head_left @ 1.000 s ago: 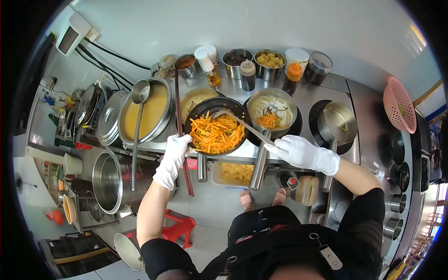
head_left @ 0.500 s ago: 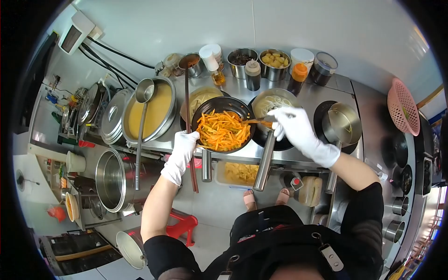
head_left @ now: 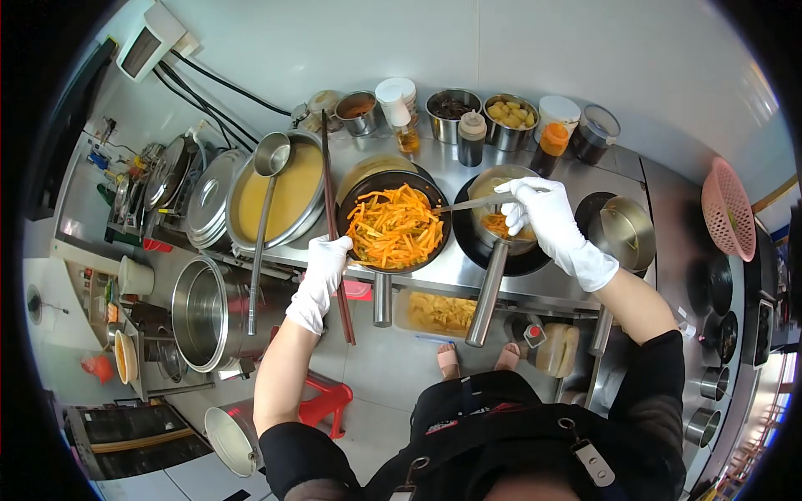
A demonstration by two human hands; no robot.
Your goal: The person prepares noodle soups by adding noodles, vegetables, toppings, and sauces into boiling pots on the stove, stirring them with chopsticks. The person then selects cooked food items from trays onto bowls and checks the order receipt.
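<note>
A black bowl [head_left: 350, 207] full of orange carrot-like strips [head_left: 396, 227] is gripped at its left rim by my gloved left hand [head_left: 324, 269]. The same hand also pins a pair of long dark chopsticks [head_left: 327, 184], which point away from me. My gloved right hand [head_left: 545, 215] is closed on the handle end of a slim metal utensil [head_left: 476, 203]; its tip is at the bowl's right rim, and I cannot tell whether it is a spoon or tongs. Below that hand, a long-handled saucepan [head_left: 489, 288] has orange strips in it.
A steel basin [head_left: 311, 219] of yellow liquid with a ladle [head_left: 260, 242] across it stands left. Seasoning pots and squeeze bottles [head_left: 472, 138] line the wall. Another saucepan [head_left: 639, 234] sits right. A tub of yellow food [head_left: 436, 312] and a red stool [head_left: 327, 401] are below.
Orange strips have dropped from the utensil into the saucepan. My right hand has moved slightly right, and the utensil's tip now rests by the bowl's rim. The left hand still holds the bowl.
</note>
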